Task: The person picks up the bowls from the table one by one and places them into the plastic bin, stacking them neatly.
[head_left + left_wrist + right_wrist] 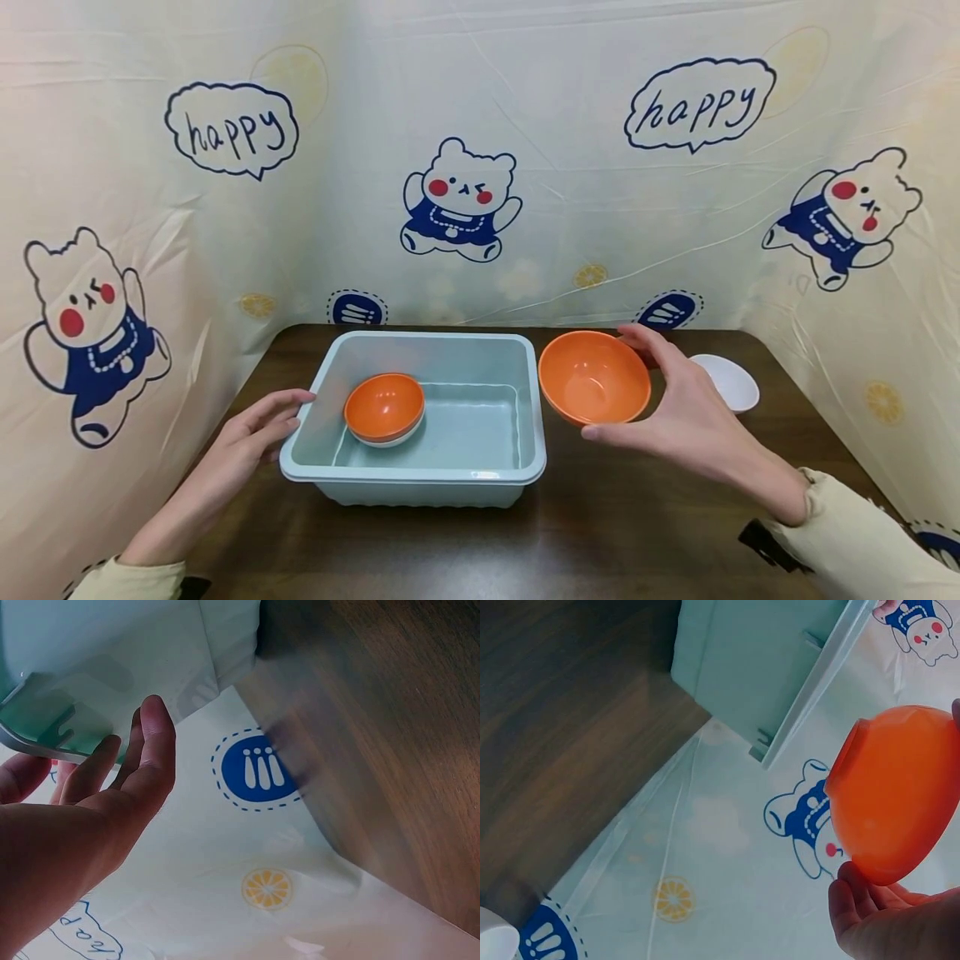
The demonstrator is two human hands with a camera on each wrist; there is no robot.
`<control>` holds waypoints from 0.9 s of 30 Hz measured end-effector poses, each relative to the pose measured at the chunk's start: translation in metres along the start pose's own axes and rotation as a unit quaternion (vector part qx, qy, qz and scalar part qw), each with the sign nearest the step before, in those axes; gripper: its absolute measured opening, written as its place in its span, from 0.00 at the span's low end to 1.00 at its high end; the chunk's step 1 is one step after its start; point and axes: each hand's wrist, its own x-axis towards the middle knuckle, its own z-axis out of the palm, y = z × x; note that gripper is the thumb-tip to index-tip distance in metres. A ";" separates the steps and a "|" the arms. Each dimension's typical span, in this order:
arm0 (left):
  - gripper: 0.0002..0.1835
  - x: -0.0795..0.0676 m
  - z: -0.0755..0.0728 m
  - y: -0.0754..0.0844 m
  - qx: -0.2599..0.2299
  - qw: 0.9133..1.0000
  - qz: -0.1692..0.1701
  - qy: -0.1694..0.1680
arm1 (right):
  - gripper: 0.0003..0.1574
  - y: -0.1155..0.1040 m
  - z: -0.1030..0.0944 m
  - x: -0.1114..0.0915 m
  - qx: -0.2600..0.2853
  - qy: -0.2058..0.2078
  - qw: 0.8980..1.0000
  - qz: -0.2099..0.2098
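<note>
So the right hand [693,408] has an orange bowl [594,379] pinched between thumb and fingers, held up right of center in the head view, just beside the blue tub [420,493]. The left hand [242,437] has thumb and fingers lightly on the tub's rim, left of center. My read is we're mid-carry, bowl on its way into the tub; that move would call for clearing the near rim, swinging left, then letting go gently. As for the containers: in the tub's left half there's another orange bowl [385,406] sitting on a white bowl [387,444], and the tub's right half is bare. The held bowl looks empty. Another white dish [726,382] sits far right, partly behind the hand.
</note>
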 end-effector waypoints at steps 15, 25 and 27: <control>0.25 0.000 0.000 -0.002 -0.016 1.000 0.009 -0.003 | 0.72 -0.012 0.005 0.010 0.008 -0.017 1.000 -0.020; 0.25 0.000 -0.001 -0.002 -0.017 1.000 0.015 -0.005 | 0.72 -0.024 0.008 0.019 0.006 -0.034 0.998 -0.043; 0.25 0.000 -0.001 -0.002 -0.016 1.000 0.014 -0.005 | 0.73 -0.027 0.010 0.021 0.007 -0.039 0.998 -0.044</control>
